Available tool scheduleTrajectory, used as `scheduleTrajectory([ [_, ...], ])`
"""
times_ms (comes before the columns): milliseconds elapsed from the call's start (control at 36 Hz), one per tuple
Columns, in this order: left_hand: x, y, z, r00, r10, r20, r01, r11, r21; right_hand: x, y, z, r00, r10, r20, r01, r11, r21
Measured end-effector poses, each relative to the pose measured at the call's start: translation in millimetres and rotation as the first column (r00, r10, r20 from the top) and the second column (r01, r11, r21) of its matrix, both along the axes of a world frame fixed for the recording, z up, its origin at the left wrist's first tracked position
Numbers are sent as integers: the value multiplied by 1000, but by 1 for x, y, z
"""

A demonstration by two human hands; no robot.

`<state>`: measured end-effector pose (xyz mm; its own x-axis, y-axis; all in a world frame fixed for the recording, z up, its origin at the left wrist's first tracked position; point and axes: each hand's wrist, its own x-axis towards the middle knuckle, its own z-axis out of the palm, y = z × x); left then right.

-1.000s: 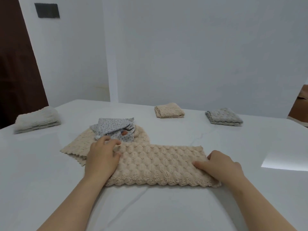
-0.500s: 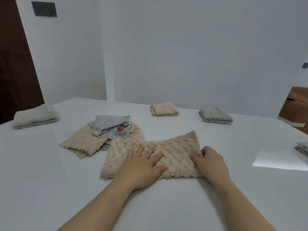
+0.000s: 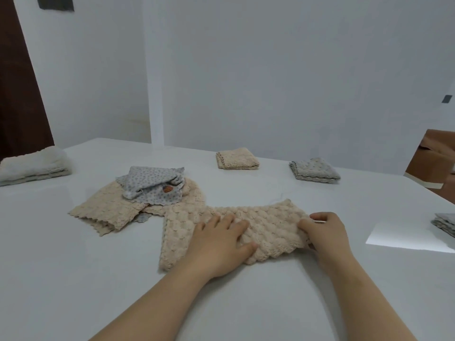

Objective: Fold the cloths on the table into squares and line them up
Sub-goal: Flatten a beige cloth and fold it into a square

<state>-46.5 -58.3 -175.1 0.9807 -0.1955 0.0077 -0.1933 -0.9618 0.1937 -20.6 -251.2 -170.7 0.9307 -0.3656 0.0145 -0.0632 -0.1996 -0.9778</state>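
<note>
- Curled round the right end of the beige bubbled cloth (image 3: 270,225), the right hand (image 3: 325,232) grips it; left hand (image 3: 219,244) presses flat on its middle
- cloth lies on the table's (image 3: 73,279) near side; beige square (image 3: 237,158) and grey square (image 3: 314,169) sit well behind

On the table (image 3: 73,279), the near cloth (image 3: 270,225) lies closest to the person, stretched left to right. The left hand (image 3: 216,244) rests flat on its middle, and the right hand (image 3: 325,232) grips its right end. Behind and to the left, meeting its far left corner, lies a spread cloth (image 3: 105,210) with a crumpled cloth (image 3: 152,185) on top. Further back, a middle folded cloth (image 3: 237,158) sits left of a right folded cloth (image 3: 314,169), well apart. A left pile (image 3: 34,166) lies at the table's left edge. At the right, cut off by the frame, is what seems to be another folded pile, the edge pile (image 3: 445,223).
</note>
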Motion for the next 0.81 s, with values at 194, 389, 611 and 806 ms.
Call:
scheduleTrajectory([
  [194,3,14,-4,998,-6,-62,10,997,71,-1,1,5,997,83,11,-81,928,363],
  [389,0,7,-6,998,18,-65,-12,996,84,-7,21,2,998,68,18,-68,862,502],
  [611,1,11,4,999,-16,49,19,999,-47,-4,7,6,996,-84,-8,74,826,559],
  [806,7,28,-4,998,-58,15,57,998,38,2,-3,3,982,-185,-41,168,754,635],
])
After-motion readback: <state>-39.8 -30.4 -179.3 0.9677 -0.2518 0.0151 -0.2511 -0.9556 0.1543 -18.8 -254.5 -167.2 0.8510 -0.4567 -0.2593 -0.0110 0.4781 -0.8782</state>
